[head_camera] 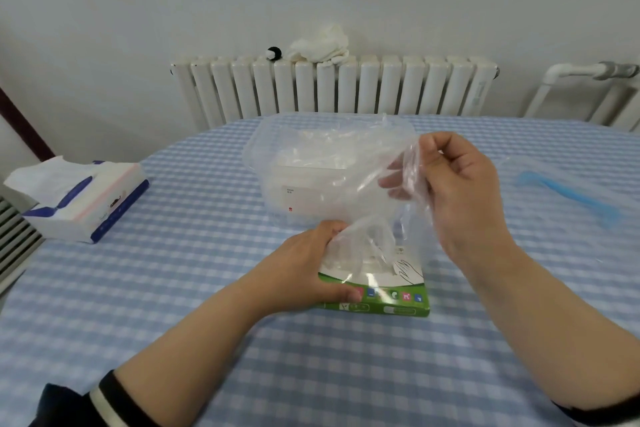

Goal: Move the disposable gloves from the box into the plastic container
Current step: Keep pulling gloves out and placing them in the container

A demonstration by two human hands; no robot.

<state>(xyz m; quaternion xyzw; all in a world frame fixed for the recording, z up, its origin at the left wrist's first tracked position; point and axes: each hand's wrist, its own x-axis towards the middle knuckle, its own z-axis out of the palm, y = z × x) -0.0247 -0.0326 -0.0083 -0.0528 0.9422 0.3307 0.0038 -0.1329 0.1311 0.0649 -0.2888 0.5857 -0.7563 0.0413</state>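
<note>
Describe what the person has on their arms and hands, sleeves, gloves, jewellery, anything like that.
Both hands, left hand and right hand, are bare, with no gloves, rings or watch visible. The forearms are uncovered. Dark sleeves are pushed up near the elbows; the left sleeve has a white stripe at the cuff.

Open blue-checked worktop (194, 253) left of the green-and-white cardboard glove box (391, 302), up to the blue-and-white tissue pack (86, 201). Clear plastic container (294, 184) just behind the box, its mouth veiled by a thin clear disposable glove (363, 163). Translucent lid with blue handle (568, 194) well apart, far right.
</note>
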